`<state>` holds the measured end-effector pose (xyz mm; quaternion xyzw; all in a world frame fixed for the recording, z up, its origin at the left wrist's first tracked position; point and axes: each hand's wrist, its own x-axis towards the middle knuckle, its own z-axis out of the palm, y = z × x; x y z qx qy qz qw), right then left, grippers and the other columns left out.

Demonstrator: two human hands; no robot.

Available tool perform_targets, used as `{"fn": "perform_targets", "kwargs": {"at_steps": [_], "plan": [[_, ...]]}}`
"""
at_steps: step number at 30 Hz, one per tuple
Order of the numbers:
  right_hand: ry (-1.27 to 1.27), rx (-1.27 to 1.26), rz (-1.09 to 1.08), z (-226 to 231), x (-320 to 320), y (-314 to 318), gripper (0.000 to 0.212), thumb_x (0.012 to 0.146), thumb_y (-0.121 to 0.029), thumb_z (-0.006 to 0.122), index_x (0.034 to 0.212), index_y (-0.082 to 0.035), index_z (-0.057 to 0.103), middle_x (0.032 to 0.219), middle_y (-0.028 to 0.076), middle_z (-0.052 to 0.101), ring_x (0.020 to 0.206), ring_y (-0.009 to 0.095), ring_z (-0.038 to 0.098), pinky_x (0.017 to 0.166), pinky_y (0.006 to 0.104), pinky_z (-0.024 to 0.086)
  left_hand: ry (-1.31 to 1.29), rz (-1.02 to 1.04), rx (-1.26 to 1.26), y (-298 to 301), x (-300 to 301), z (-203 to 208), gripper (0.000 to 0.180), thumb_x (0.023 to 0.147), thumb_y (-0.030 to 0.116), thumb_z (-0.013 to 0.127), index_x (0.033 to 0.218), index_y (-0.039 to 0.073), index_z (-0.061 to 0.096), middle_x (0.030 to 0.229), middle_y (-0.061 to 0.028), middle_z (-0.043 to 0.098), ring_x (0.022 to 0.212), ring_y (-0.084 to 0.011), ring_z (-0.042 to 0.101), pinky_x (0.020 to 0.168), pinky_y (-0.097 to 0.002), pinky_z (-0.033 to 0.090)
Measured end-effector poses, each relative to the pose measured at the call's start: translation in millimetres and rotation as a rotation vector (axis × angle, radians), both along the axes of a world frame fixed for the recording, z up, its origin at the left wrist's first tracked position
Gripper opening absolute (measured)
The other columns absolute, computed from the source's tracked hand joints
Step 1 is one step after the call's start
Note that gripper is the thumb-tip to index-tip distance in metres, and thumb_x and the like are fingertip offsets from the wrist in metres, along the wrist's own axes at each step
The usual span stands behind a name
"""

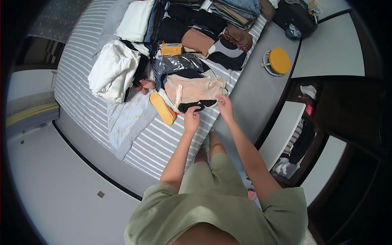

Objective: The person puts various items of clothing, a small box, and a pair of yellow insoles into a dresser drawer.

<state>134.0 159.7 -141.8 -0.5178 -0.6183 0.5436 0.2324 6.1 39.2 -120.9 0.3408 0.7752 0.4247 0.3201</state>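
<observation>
A pale pink garment (196,89) lies spread over a pile of clothes near the bed's right edge. My right hand (225,108) has its fingertips pinched at the right edge of this garment. Along its near edge shows black cloth (209,103), and my left hand (191,120), fingers curled, pinches at that cloth. A yellow slipper-shaped sole (162,108) rests on the striped sheet left of my left hand. Just beyond the pink garment lies a dark, shiny plastic bag (180,63).
Folded clothes in several stacks cover the far bed, with jeans (234,12) and a small orange box (171,49) among them. White clothing (114,71) is heaped at left. On the floor at right stand a yellow round stool (279,61) and an open drawer (283,134) holding clothes.
</observation>
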Motion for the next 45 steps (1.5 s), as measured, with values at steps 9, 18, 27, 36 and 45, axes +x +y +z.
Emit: {"fn": "perform_targets", "kwargs": {"at_steps": [9,18,27,36,45], "plan": [[-0.528,0.584,0.201,-24.9,-35.4,78.0,0.04,0.069,-0.011,0.06,0.108,-0.016,0.053,0.119,0.005,0.049,0.112,0.026,0.041,0.097,0.047,0.025,0.004,-0.022,-0.067,63.6,-20.6,-15.2,0.029,0.072,0.001,0.054,0.1,0.005,0.058,0.099,-0.0132,0.058,0.093,-0.029,0.056,0.081,-0.034,0.044],[-0.439,0.706,0.471,-31.3,-21.2,68.7,0.014,0.069,-0.016,0.063,0.082,-0.014,0.058,0.09,0.002,0.056,0.1,0.022,0.046,0.095,0.0431,0.027,0.18,-0.066,-0.041,72.6,-28.7,-28.3,0.043,0.069,0.001,0.056,0.112,0.007,0.051,0.111,-0.0147,0.052,0.107,-0.033,0.047,0.091,-0.0377,0.037],[-0.248,0.551,0.822,-29.1,6.3,-2.5,0.013,0.068,-0.015,0.061,0.08,-0.012,0.058,0.088,0.002,0.055,0.096,0.021,0.049,0.09,0.036,0.034,0.647,-0.431,-0.255,52.0,-42.3,-52.8,0.041,0.074,0.013,0.055,0.115,0.016,0.051,0.12,-0.0038,0.05,0.119,-0.0283,0.037,0.097,-0.0432,0.031],[-0.44,0.499,0.44,-40.6,-11.1,5.1,0.039,0.068,-0.015,0.063,0.105,-0.012,0.053,0.106,0.007,0.051,0.099,0.025,0.048,0.086,0.0375,0.038,0.397,-0.47,-0.651,22.2,-43.1,-60.5,0.039,0.075,0.016,0.053,0.114,0.017,0.05,0.113,-0.0061,0.053,0.096,-0.026,0.055,0.077,-0.039,0.045],[-0.405,0.418,0.586,-40.5,-12.0,-6.0,0.022,0.062,-0.009,0.065,0.082,-0.013,0.055,0.086,0.005,0.053,0.088,0.025,0.053,0.077,0.037,0.04,0.472,-0.288,-0.375,31.7,-41.9,-40.0,0.044,0.068,0.004,0.056,0.111,0.01,0.049,0.109,-0.0132,0.05,0.096,-0.0314,0.052,0.08,-0.04,0.044]]}}
